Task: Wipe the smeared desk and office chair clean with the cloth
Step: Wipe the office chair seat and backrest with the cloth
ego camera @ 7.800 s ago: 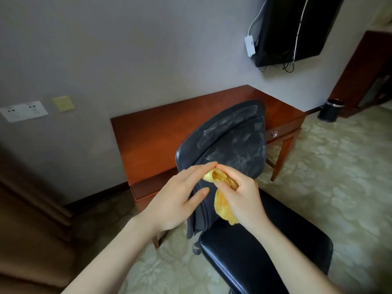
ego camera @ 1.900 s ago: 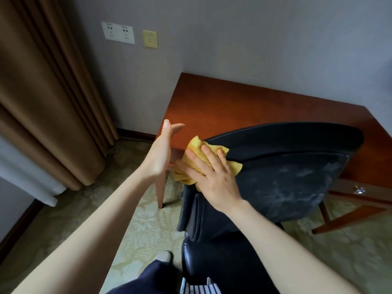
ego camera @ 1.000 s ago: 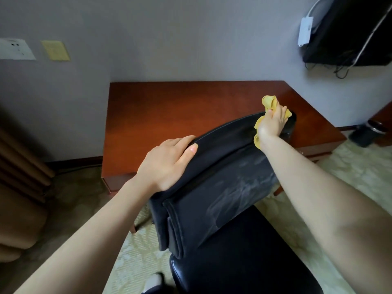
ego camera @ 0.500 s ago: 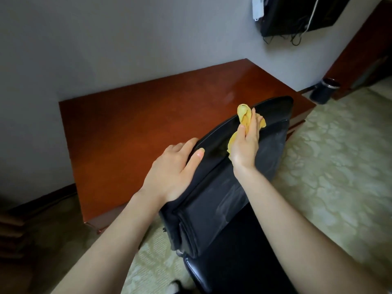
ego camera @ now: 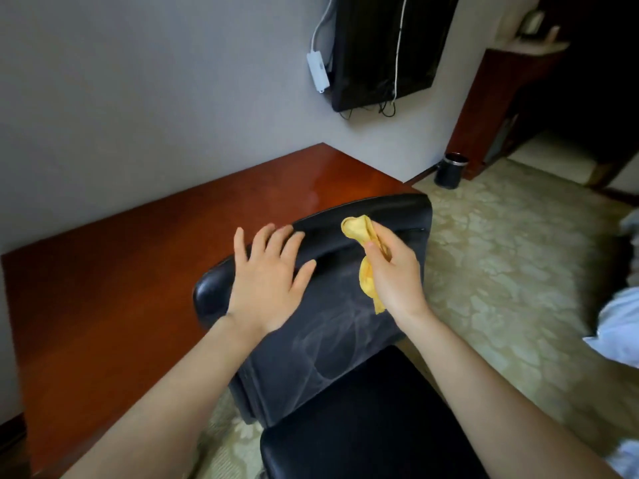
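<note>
Left hand (ego camera: 266, 288) flat on top edge of chair backrest (ego camera: 283, 375), fingers (ego camera: 259, 242) straight and spread, gripping nothing. Right hand (ego camera: 394, 278) clenched round bunched yellow cloth (ego camera: 361, 233) at the backrest's upper right; contact with it unclear. Whitish streaks (ego camera: 345, 323) across the backrest front. Black seat (ego camera: 363, 426) below. Backrest blocks part of the bench (ego camera: 121, 264) front edge. Wall TV (ego camera: 383, 46) and white adapter box (ego camera: 318, 72) above. Dark bin (ego camera: 451, 169) on patterned carpet (ego camera: 501, 254) to the right. White fabric (ego camera: 619, 326) at right edge.
</note>
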